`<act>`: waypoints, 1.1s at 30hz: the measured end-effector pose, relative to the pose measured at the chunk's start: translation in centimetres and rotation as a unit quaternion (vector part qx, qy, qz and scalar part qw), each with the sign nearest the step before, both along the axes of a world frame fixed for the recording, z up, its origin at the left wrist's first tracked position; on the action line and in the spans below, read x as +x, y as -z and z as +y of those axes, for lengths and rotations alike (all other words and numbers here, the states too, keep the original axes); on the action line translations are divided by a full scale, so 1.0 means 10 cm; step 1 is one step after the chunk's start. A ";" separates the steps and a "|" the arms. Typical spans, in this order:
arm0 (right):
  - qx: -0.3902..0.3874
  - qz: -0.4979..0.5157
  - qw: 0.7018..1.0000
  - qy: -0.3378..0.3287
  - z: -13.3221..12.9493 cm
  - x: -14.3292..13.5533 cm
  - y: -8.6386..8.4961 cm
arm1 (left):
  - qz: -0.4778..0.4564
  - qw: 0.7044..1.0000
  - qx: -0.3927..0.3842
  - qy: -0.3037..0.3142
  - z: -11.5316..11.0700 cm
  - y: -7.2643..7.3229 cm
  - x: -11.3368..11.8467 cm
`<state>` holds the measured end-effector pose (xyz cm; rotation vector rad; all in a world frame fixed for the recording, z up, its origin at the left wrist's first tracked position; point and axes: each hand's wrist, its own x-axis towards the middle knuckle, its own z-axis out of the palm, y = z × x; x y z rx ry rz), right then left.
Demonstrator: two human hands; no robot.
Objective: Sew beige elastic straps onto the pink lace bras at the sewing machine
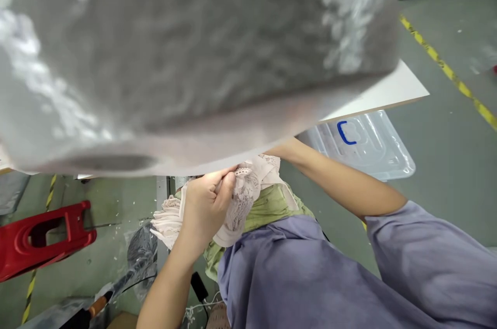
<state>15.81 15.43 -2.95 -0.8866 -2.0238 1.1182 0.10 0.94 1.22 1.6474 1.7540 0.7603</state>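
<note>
My left hand (207, 205) is closed on a piece of pale pink lace fabric (246, 194), thumb and fingers pinching its edge. This cloth hangs over my lap, just below the lower edge of a large grey glossy body (217, 49), blurred and close to the camera. Beside my left wrist lies a bunch of folded pale fabric (167, 218). Green cloth (267, 205) covers my lap beneath the lace. My right forearm (337, 176) reaches in under the grey body, which hides the fingers of my right hand (280, 150).
A white tabletop corner (392, 88) juts out at right, above a clear plastic box lid (373, 148) with a blue handle. At left stands a red plastic stool (73, 225). Yellow-black tape (446, 68) marks the green floor. Plastic bags (142, 246) and a cable lie low left.
</note>
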 end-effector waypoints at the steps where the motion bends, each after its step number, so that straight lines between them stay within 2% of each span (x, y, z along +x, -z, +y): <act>1: 0.002 0.003 1.000 -0.003 0.01 0.00 0.00 | -0.002 1.000 0.006 -0.001 0.00 0.00 0.00; 9: -0.003 0.022 1.000 -0.020 0.06 0.01 -0.01 | 0.010 1.000 0.012 -0.003 0.02 -0.01 0.01; 18: 0.014 0.042 0.999 -0.005 0.06 -0.01 0.06 | 0.032 0.999 0.021 -0.005 0.03 -0.04 0.03; 22: 0.016 0.052 0.998 -0.011 0.06 0.00 0.04 | 0.039 0.999 0.034 -0.008 0.04 -0.04 0.04; 28: 0.002 0.065 0.998 -0.019 0.04 0.05 -0.03 | 0.075 0.995 0.071 0.017 0.00 0.03 0.05; 33: 0.003 0.100 0.994 -0.039 0.08 0.06 0.01 | 0.147 0.980 0.134 0.005 -0.07 0.10 0.05</act>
